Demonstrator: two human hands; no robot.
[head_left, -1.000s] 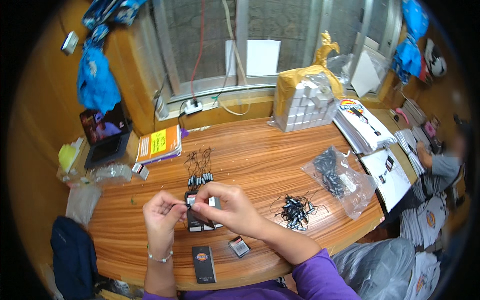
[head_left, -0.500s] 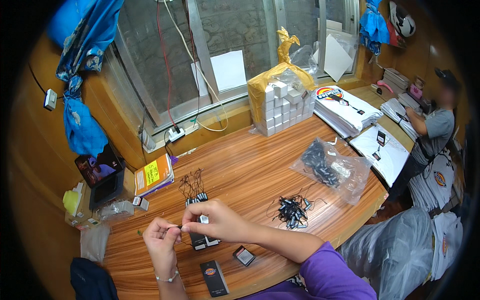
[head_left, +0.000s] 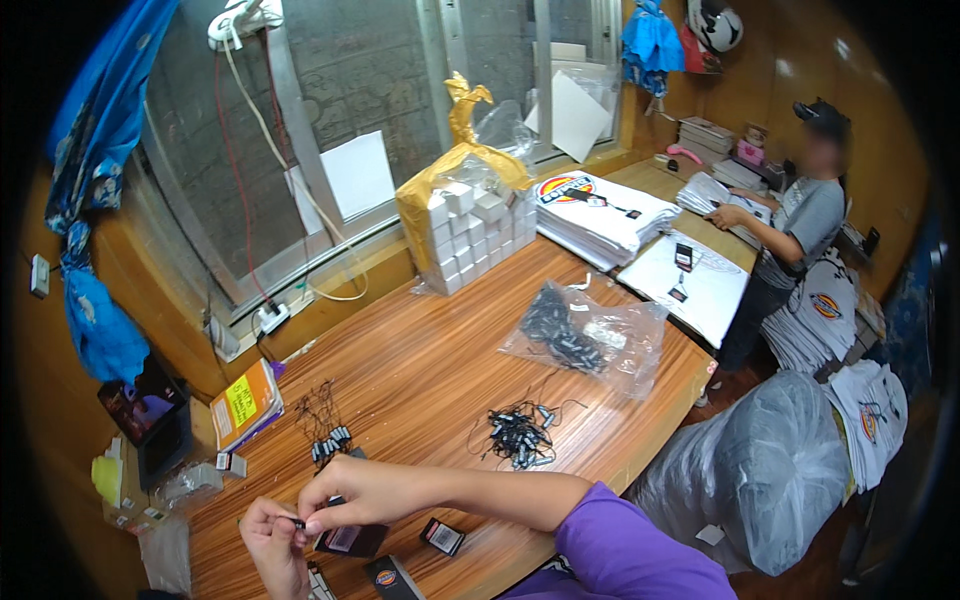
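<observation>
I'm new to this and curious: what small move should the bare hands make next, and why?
Probably the bare left hand should hold steady while the bare right hand gently adjusts the tiny black piece: both hands pinch at it, while the small, pale-labelled black card lies apart on the brown wood-grain table.

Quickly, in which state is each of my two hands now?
Left hand: closed, pinching a small black piece.
Right hand: closed, fingers together at the same piece.

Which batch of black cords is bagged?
The back-right batch, inside the clear plastic bag; the front heap and smaller left bundle lie unbagged.
</observation>
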